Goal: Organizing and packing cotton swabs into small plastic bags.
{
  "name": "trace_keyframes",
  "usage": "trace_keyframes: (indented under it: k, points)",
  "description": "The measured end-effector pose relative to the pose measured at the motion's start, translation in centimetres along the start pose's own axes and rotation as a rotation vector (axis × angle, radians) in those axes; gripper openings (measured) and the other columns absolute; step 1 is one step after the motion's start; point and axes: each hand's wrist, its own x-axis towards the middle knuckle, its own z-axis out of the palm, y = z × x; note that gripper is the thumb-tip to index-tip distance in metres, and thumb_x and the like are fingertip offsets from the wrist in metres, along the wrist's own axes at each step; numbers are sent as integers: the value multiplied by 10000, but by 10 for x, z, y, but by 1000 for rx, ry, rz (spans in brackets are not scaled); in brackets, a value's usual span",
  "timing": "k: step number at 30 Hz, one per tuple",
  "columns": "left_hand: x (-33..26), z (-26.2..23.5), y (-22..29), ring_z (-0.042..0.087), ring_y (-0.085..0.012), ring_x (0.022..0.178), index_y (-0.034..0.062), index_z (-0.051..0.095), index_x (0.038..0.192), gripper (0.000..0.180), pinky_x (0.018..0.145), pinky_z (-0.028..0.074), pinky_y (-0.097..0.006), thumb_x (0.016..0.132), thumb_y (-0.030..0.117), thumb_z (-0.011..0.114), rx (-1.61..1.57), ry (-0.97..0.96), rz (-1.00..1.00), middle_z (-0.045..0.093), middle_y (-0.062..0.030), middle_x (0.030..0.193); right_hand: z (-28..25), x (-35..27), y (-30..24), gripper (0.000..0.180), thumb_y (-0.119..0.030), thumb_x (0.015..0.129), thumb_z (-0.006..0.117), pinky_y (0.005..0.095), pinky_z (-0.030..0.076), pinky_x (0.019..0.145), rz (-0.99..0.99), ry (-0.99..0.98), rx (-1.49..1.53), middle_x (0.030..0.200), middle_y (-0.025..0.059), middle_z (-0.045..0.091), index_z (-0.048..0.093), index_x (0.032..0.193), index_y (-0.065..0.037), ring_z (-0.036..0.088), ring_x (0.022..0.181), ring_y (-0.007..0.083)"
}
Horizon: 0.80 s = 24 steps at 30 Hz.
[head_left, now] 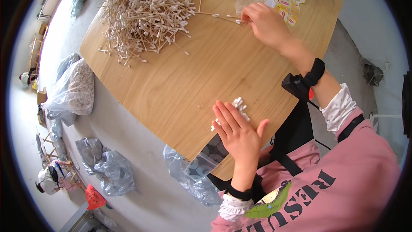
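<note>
I see one big pile of cotton swabs (148, 17), too many to count, by the left corner of the table (171, 90): thin tan sticks, white ends. My left hand (240, 135) is flat open over one bunch of white tips (238, 102) near the near edge. My right hand (269, 25) bends its fingers by loose swabs (215, 15); I can't tell if it grips.

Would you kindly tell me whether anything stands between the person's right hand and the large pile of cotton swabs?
A few loose swabs lie on the wooden table between the right hand and the large pile; nothing taller is visible in between.
</note>
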Motion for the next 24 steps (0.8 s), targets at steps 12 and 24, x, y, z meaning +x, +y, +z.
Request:
trace_keyframes:
  k: [12,24]
  points:
    - [-3,3,0,137,-394,1530,-136,231,1512,1137,1232,49,-499,847,736,530,18,21,-11,187,-299,1613,25,6,-67,134,-3,783,610,426,492,821,-174,-31,126,903,78,633,612,894,-78,614,939,298]
    - [24,-4,-6,95,-370,1541,-120,164,1536,1142,1231,25,-500,853,703,564,-25,71,-15,161,-287,1625,11,-42,-92,116,-37,785,691,371,453,775,-383,-233,464,882,44,598,666,891,-76,573,866,260]
